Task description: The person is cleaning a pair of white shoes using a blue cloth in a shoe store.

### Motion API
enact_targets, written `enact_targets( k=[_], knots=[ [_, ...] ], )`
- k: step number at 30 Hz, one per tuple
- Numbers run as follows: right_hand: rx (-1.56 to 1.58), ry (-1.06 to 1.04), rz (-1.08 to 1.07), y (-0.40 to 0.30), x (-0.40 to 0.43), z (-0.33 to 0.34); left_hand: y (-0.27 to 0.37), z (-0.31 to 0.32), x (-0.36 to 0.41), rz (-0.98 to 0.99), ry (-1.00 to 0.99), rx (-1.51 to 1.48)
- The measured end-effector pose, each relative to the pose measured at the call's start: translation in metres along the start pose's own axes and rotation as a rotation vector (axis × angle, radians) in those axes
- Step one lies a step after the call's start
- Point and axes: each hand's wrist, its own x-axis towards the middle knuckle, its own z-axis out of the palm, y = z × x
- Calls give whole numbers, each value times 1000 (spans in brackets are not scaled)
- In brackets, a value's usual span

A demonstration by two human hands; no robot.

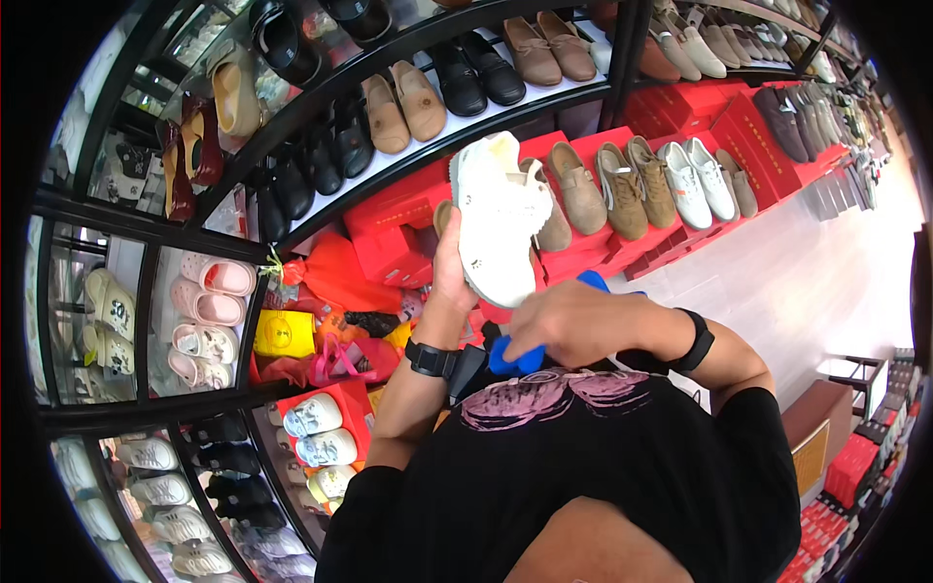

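My left hand (450, 266) grips a white shoe (499, 233) along its left side. The shoe is raised in front of the red boxes, its toe pointing down toward me. A strap with a scalloped edge crosses its upper, and small dark marks dot its side. Just below the toe, my right hand (572, 321) is closed around a blue cloth (519, 357). Folds of the cloth stick out on both sides of the fist. Whether the cloth touches the shoe cannot be told, and my right fingertips are partly hidden.
Red shoeboxes (660, 255) carry suede clogs (579, 189), brown lace-up shoes (634, 186) and white sneakers (696, 182). Behind them stands a black-framed shelf (452, 153) of shoes. Pink clogs (215, 288) fill a cubby at left, near a red plastic bag (350, 273). A brown bench (820, 419) is at right.
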Motion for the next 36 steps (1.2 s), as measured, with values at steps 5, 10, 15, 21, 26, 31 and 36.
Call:
enact_targets(
  k=[5, 10, 15, 21, 26, 31, 36],
  knots=[
    [-428, 568, 142, 8, 21, -20, 1, -5, 1, -40, 38, 15],
    [-635, 484, 94, 15, 26, 0, 4, 2, -2, 38, -24, -19],
    [-407, 357, 40, 7, 1, 8, 17, -10, -6, 105, 7, -62],
    [623, 377, 521, 52, -40, 14, 28, 1, -13, 160, 21, -93],
    [1295, 992, 699, 103, -30, 5, 18, 28, -16, 49, -103, -149],
    [1803, 1075, 347, 108, -6, 11, 1, 49, -18, -15, -99, -69],
    [1805, 1020, 282, 122, -19, 23, 2, 41, -18, 11, -115, 180]
  ],
)
